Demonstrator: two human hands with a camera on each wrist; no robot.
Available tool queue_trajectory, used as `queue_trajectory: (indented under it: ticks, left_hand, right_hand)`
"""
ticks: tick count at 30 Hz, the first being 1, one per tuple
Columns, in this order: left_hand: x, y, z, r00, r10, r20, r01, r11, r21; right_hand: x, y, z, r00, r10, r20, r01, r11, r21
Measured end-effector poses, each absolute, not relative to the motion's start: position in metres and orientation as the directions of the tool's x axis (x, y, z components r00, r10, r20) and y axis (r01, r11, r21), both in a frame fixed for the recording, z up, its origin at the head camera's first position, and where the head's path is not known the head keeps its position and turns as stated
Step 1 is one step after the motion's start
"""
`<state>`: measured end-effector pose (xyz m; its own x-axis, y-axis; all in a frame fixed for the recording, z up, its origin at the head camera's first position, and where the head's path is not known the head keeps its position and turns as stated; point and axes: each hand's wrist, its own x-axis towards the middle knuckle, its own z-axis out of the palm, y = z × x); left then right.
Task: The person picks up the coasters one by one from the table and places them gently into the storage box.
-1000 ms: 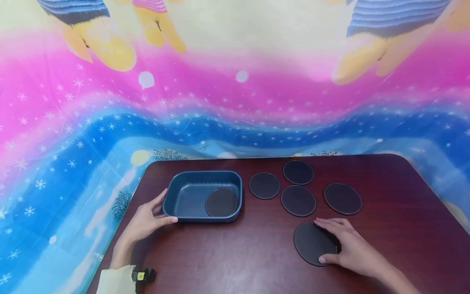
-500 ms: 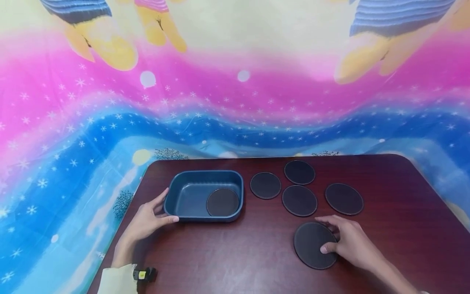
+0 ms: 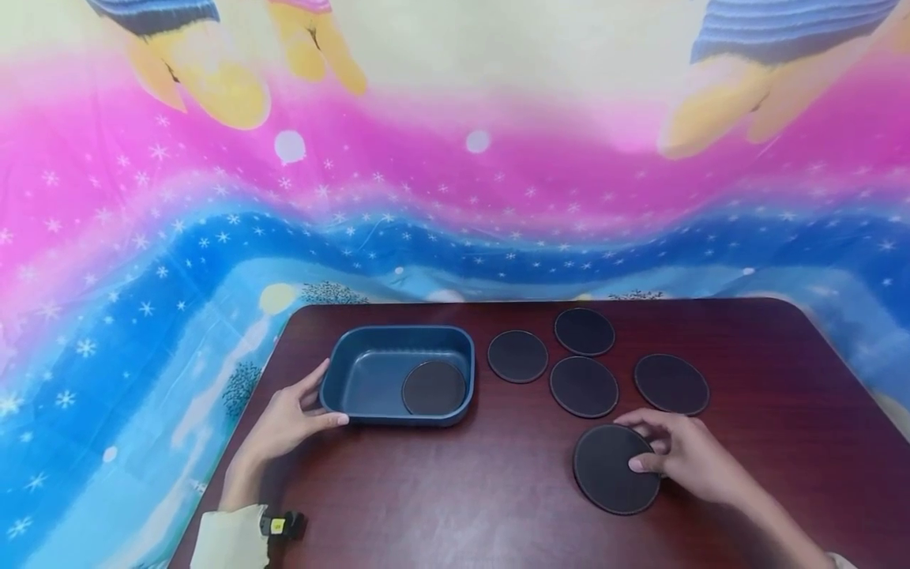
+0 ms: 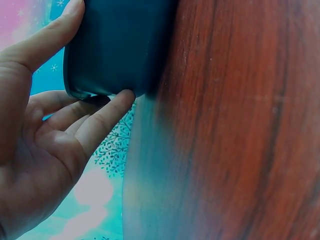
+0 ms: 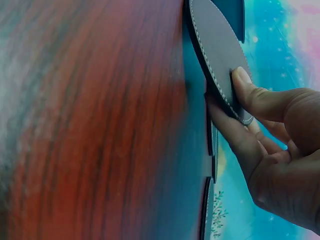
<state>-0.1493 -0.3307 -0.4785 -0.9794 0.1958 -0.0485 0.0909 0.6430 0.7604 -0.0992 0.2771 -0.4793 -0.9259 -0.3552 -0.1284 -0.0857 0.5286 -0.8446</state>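
My right hand pinches a round dark coaster between thumb and fingers. In the right wrist view the stitched coaster is raised off the table, with the thumb on its face and fingers behind it. My left hand holds the left end of a dark blue rectangular box, thumb at the front corner and fingers toward the back. In the left wrist view the fingertips touch the end wall of the box. One coaster lies inside the box, at its right end.
Several more coasters lie flat right of the box: one nearest it, one at the back, one in the middle and one farther right. A printed cloth hangs behind the brown table.
My right hand has lifted the front coaster off the table; its thumb has moved from the coaster's edge onto its face. The left hand stays on the box.
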Motion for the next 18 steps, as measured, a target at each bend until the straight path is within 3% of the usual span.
queue_trajectory:
  ticks: [7, 18]
  left_hand:
    - [-0.1505, -0.3310, -0.4788, -0.981, 0.196, -0.007, 0.129, 0.670, 0.731]
    - [-0.1498, -0.3296, -0.4766, -0.982, 0.188, -0.012, 0.121, 0.678, 0.725]
  right_hand:
    - [-0.1026, 0.2807, -0.4790, -0.909, -0.355, -0.220, 0.049, 0.431, -0.901]
    - [-0.1033, 0.2818, -0.4809, -0.902, -0.366, -0.229, 0.075, 0.391, -0.917]
